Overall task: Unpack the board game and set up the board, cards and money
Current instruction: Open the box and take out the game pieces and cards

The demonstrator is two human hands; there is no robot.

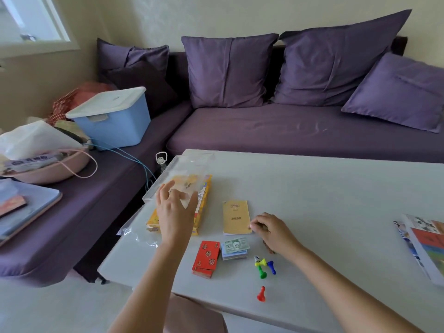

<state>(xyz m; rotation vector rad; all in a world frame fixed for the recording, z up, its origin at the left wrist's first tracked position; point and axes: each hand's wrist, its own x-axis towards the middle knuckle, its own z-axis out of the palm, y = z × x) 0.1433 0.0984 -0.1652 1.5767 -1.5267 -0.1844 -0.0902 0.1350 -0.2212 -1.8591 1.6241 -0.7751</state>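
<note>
Two hands | left hand (176, 213) fingers apart over folded board (153, 218), its length running away | right hand (271, 230) curled beside booklet (236, 216), grip unclear

I note a blue storage box (113, 126), white lid (105, 102) on, beyond and left of the left hand (176, 212). A pink basin (48, 174) sits farther left. A purple sofa (288, 131) with cushions (228, 70) lies beyond. Magazines (422, 243) lie well right of the right hand (271, 230).

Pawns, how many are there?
4: yellow pawn, green pawn and blue pawn bunched beside the money; red pawn alone in front. The right hand may hide more.
</note>
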